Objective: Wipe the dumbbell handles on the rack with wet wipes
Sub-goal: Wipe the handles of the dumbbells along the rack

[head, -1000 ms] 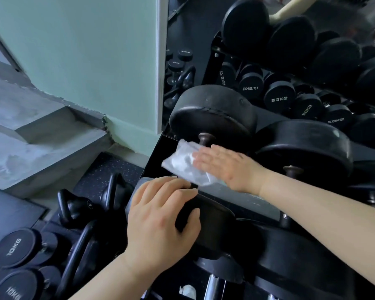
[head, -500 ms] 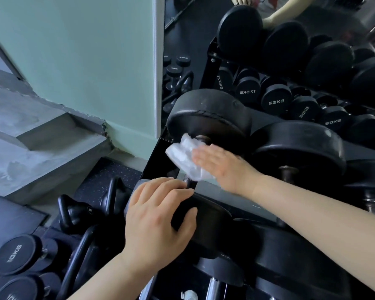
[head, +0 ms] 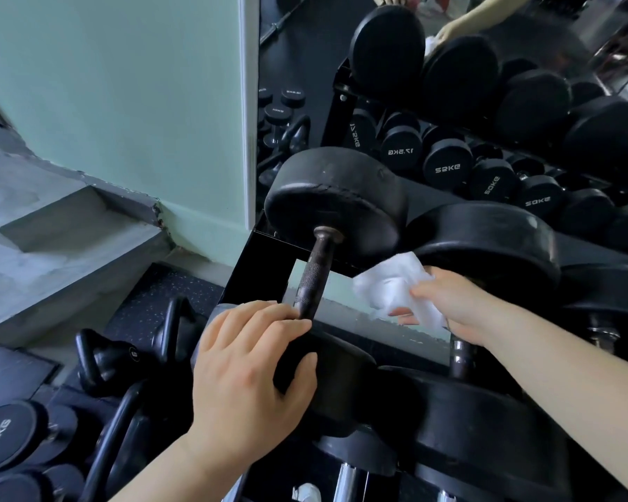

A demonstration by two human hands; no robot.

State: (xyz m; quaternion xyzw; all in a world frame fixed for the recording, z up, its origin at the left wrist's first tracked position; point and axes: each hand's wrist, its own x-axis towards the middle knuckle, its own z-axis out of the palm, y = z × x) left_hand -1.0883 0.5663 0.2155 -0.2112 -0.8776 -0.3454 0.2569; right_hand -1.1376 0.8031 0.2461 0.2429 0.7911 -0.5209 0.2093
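A black dumbbell lies at the left end of the rack's top shelf, its dark knurled handle (head: 314,275) bare. My left hand (head: 252,371) rests over the dumbbell's near head (head: 338,371), fingers curved across its top. My right hand (head: 454,302) grips a crumpled white wet wipe (head: 396,286), held to the right of that handle. It sits in front of the far head (head: 486,255) of the second dumbbell. That dumbbell's chrome handle (head: 461,358) shows just below my right wrist.
A mirror behind the rack reflects more dumbbells (head: 446,166) marked 17.5KG and 20KG. Kettlebells (head: 113,353) and 10KG dumbbells (head: 4,432) stand on the floor at lower left. Grey concrete steps (head: 51,230) and a pale green wall (head: 124,85) are to the left.
My right hand has moved the wipe off the leftmost dumbbell's handle and to the right, toward the second dumbbell. The handle now shows bare. My left hand stays on the near head.
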